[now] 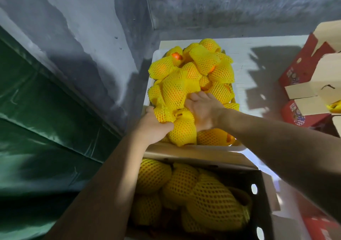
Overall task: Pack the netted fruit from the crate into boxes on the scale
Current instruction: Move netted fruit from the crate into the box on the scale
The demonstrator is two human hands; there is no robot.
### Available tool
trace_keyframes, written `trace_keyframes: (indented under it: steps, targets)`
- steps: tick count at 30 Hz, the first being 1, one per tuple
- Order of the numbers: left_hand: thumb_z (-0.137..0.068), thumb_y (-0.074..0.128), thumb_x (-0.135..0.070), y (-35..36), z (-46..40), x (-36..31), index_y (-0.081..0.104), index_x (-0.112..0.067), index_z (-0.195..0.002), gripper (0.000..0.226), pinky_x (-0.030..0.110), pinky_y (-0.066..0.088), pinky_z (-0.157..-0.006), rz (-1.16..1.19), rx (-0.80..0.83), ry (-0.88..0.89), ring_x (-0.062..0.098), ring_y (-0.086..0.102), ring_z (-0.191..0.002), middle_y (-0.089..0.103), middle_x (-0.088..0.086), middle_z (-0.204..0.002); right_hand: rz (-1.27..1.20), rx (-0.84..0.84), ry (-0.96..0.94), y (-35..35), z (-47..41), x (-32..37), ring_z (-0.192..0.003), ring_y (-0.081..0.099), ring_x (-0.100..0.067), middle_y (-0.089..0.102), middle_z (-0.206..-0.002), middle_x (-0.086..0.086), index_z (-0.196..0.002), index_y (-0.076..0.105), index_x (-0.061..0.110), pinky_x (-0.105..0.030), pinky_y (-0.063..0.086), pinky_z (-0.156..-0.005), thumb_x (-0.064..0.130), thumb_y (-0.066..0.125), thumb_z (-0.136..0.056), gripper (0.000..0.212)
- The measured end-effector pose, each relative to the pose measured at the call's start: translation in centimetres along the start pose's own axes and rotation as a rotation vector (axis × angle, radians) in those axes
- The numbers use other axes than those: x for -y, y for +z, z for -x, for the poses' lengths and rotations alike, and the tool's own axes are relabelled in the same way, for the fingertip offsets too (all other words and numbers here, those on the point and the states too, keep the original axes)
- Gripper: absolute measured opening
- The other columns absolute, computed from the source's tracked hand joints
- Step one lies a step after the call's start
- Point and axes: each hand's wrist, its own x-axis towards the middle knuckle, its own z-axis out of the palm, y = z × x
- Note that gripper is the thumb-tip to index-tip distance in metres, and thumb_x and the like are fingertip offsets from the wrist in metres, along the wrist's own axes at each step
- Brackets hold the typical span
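A heap of oranges in yellow foam netting (pixel 191 77) fills a white crate (pixel 156 55) ahead of me. My left hand (pixel 153 127) grips a netted fruit (pixel 163 113) at the heap's near left corner, thumb over its top. My right hand (pixel 203 110) reaches into the pile palm-up, its fingers pushed under the nets and partly hidden. Just below my arms, a cardboard box (pixel 199 156) with black inner walls holds several netted fruits (pixel 208 201). Whatever the box rests on is hidden.
A white surface (pixel 258 59) extends right of the crate. Red printed gift boxes with open cardboard flaps (pixel 310 85) stand at the right edge, another red box (pixel 321 227) at the lower right. A grey wall rises behind; green sheeting (pixel 36 120) covers the left side.
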Motion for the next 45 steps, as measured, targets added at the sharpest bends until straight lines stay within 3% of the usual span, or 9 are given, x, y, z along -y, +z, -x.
trace_keyframes:
  steps: [6, 10, 14, 18, 22, 26, 31, 39, 45]
  targets:
    - [-0.084, 0.072, -0.050, 0.4, -0.1, -0.4, 0.022, -0.025, -0.157, 0.092, 0.055, 0.049, -0.102, -0.057, 0.050, 0.036, 0.035, 0.055, -0.123, 0.052, 0.006, -0.138, -0.571, -0.120, 0.124, -1.0, 3.1, -2.8, -0.107, 0.063, -0.033, 0.062, -0.119, -0.009, -0.142, 0.023, 0.030, -0.047, 0.052, -0.093, 0.046, 0.088, -0.068, 0.100]
    - [-0.088, 0.070, -0.048, 1.1, -0.6, -0.4, 0.015, -0.025, -0.160, 0.094, 0.055, 0.047, -0.104, -0.061, 0.035, 0.024, 0.038, 0.048, -0.132, 0.042, 0.007, -0.150, -0.488, 0.037, 0.247, 0.3, 2.7, -1.7, -0.117, 0.058, -0.034, 0.054, -0.131, -0.012, -0.142, 0.015, 0.026, -0.046, 0.050, -0.097, 0.034, 0.095, -0.067, 0.110]
    - [-0.088, 0.068, -0.047, 1.5, -1.2, 0.5, 0.020, -0.022, -0.156, 0.087, 0.049, 0.047, -0.098, -0.021, 0.046, -0.011, 0.035, 0.050, -0.125, 0.047, 0.007, -0.141, -0.358, 0.024, 0.316, 0.4, 1.5, -1.0, -0.098, 0.062, -0.030, 0.054, -0.093, -0.002, -0.141, 0.019, 0.023, -0.040, 0.048, -0.077, 0.043, 0.091, -0.067, 0.106]
    - [-0.088, 0.062, -0.052, 1.7, -1.6, 0.7, 0.011, -0.031, -0.162, 0.092, 0.059, 0.034, -0.117, -0.086, -0.034, 0.034, 0.039, 0.026, -0.148, 0.023, 0.004, -0.164, -0.262, -0.026, 0.444, 1.2, 0.6, 1.1, -0.131, 0.045, -0.036, 0.048, -0.138, -0.011, -0.142, 0.028, 0.022, -0.048, 0.038, -0.107, 0.053, 0.081, -0.073, 0.092]
    - [-0.090, 0.057, -0.054, 2.2, -1.9, 0.7, 0.005, -0.038, -0.161, 0.089, 0.057, 0.028, -0.118, -0.010, -0.101, 0.141, 0.032, 0.011, -0.151, 0.009, -0.007, -0.164, -0.514, 0.354, 0.310, -1.1, 2.1, -1.6, -0.154, 0.015, -0.034, 0.012, -0.167, -0.002, -0.161, 0.012, 0.033, -0.054, 0.029, -0.117, 0.062, 0.074, -0.065, 0.118]
    - [-0.092, 0.047, -0.069, 3.3, -2.0, -0.5, 0.018, -0.042, -0.157, 0.076, 0.053, 0.022, -0.121, -0.237, -0.073, 0.321, 0.026, 0.010, -0.149, 0.012, -0.012, -0.157, -0.572, 0.147, 0.171, -1.1, 2.4, -1.0, -0.121, 0.058, -0.026, 0.060, -0.136, -0.008, -0.147, 0.047, 0.023, -0.035, 0.049, -0.096, 0.034, 0.077, -0.086, 0.069]
    - [-0.084, 0.047, -0.082, 4.2, -2.2, -1.2, 0.026, -0.056, -0.147, 0.072, 0.049, 0.018, -0.117, -0.476, 0.033, 0.427, 0.028, 0.012, -0.139, 0.011, -0.009, -0.150, -0.644, -0.084, 0.159, 0.0, 2.4, 0.0, -0.094, 0.065, -0.028, 0.066, -0.091, 0.000, -0.105, 0.063, 0.020, -0.031, 0.042, -0.071, 0.026, 0.066, -0.093, 0.014]
    - [-0.075, 0.040, -0.088, 4.3, -2.1, -2.5, 0.043, -0.046, -0.140, 0.078, 0.050, 0.014, -0.117, -0.662, -0.008, 0.301, 0.030, 0.029, -0.137, 0.043, 0.001, -0.141, -0.030, 0.140, 0.436, -0.7, 0.4, 0.5, -0.129, 0.054, -0.032, 0.032, -0.147, -0.007, -0.151, 0.039, 0.013, -0.045, 0.046, -0.098, 0.040, 0.069, -0.089, 0.074]
    - [-0.077, 0.037, -0.085, 3.3, -1.3, -2.2, 0.048, -0.038, -0.137, 0.078, 0.054, 0.009, -0.121, -0.631, -0.026, 0.230, 0.031, 0.027, -0.141, 0.045, 0.005, -0.143, 0.206, 0.100, 0.453, 1.7, -0.6, 0.6, -0.142, 0.030, -0.027, 0.031, -0.151, -0.003, -0.154, 0.040, 0.022, -0.042, 0.022, -0.112, 0.040, 0.055, -0.095, 0.063]
